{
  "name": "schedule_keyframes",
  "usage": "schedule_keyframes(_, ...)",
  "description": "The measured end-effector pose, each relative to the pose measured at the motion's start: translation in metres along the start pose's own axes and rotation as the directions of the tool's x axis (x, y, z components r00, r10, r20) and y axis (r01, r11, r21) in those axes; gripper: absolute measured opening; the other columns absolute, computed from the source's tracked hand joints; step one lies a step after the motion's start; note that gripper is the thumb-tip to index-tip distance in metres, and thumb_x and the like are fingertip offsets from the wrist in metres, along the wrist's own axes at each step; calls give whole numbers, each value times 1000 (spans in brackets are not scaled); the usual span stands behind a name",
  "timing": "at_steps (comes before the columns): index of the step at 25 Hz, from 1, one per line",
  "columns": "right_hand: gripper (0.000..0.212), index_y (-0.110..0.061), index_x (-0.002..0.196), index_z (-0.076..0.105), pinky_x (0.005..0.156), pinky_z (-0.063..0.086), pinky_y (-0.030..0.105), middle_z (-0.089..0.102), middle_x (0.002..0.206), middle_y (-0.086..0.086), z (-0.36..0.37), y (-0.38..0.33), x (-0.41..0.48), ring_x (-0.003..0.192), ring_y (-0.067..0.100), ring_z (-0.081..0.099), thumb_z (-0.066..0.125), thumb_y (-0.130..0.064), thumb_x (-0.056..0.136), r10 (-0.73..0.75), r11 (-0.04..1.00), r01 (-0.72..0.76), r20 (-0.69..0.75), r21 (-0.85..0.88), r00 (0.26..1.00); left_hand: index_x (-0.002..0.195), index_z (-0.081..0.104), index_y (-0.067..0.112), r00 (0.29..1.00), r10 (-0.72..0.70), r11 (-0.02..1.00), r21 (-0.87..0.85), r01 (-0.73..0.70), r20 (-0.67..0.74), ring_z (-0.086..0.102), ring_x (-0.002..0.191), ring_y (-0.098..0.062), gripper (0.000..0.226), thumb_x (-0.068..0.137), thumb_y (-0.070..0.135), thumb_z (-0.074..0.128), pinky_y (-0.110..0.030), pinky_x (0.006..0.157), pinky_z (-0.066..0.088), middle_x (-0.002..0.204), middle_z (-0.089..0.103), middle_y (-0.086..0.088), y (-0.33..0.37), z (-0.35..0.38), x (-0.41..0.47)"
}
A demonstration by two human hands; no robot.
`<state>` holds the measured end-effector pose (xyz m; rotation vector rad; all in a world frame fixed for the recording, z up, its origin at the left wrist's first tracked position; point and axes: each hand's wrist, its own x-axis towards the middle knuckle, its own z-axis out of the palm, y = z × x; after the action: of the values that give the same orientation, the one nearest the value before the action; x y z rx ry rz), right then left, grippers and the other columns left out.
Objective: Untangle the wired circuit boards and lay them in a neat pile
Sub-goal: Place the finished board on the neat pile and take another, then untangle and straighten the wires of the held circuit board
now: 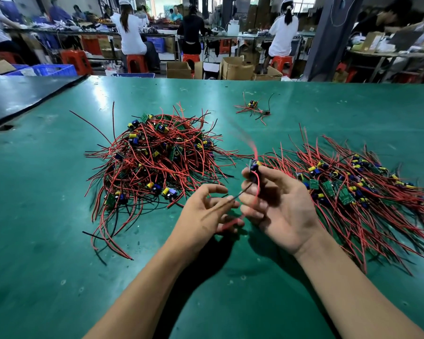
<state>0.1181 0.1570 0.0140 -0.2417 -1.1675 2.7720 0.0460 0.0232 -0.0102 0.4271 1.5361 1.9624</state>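
Circuit board (254,165) with red and black wires (258,189) sits pinched in our right grip (279,206). We cannot tell if our left grip (203,214) holds them.

on the table (59,265), tangled heap of wired circuit boards (154,162) to the left, laid-out pile (353,192) to the right, apart. behind and between them, small cluster of boards (252,108). in front, between both, left hand (203,214) just beside right hand (279,211), single wired board (254,166) in its fingertips.

Tangled heap (154,162), neat pile (353,189) (one board (254,165) held).
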Motion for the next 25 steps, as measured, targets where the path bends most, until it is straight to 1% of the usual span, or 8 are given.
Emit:
schedule_keyframes(2,25,-9,85,67,40,25,19,39,63,-3,4,6,0,43,7,28,58,-32,86,74,992,-71,31,-102,997,106,58,5,1000,-11,1000,-12,11,-9,67,55,-21,17,98,20,56,-28,50,56,81,72,-11,1,0,0)
schedule_keyframes(5,18,-18,73,64,42,23,18,40,60,-5,5,15,1,41,6,27,63,-34,83,134,937,-127,-3,-326,991,110,67,0,994,-97,992,-79,101,45,68,75,-30,51,95,46,53,-37,72,58,99,71,-20,4,-1,1)
schedule_keyframes(8,27,-23,67,65,43,24,20,42,58,-6,-1,20,3,43,7,31,60,-30,93,137,856,-154,-71,-494,988,107,72,3,996,-89,988,-125,91,22,65,88,-34,47,89,45,62,-48,90,53,103,70,-25,4,-3,1)
schedule_keyframes(11,18,-15,91,77,58,28,28,68,78,15,-4,21,3,62,20,51,66,-29,91,117,814,-130,-60,-566,991,91,76,5,999,-21,997,-81,17,-46,64,86,-29,20,87,23,68,-38,81,58,92,72,-17,3,-4,3)
schedule_keyframes(13,39,-8,98,75,64,13,38,59,88,24,-4,20,0,76,25,39,75,-43,80,133,773,-138,-55,-620,990,85,75,3,998,-15,997,-75,10,-66,62,84,-28,13,88,10,64,-36,75,58,86,70,-15,3,-6,4)
schedule_keyframes(18,64,-18,60,67,47,22,24,50,69,12,-8,7,-1,50,14,33,68,-82,64,93,614,-195,-176,-765,980,80,74,10,999,-5,994,-113,0,-36,66,64,-15,13,89,9,64,-26,57,55,75,69,-11,4,-8,3)
schedule_keyframes(22,41,-22,72,70,48,37,20,58,67,3,-11,10,3,48,13,47,78,-62,71,26,809,-123,-173,-575,985,82,76,10,993,-32,998,-44,37,113,67,62,-15,12,82,19,68,-26,57,52,76,71,-11,4,-5,-2)
schedule_keyframes(25,30,-20,98,78,51,49,23,65,69,3,-9,10,2,46,11,52,74,-44,81,101,855,-123,-71,-503,992,83,73,1,977,-81,996,-12,85,198,65,56,-15,13,87,10,65,-24,49,54,72,70,-13,2,-1,-5)
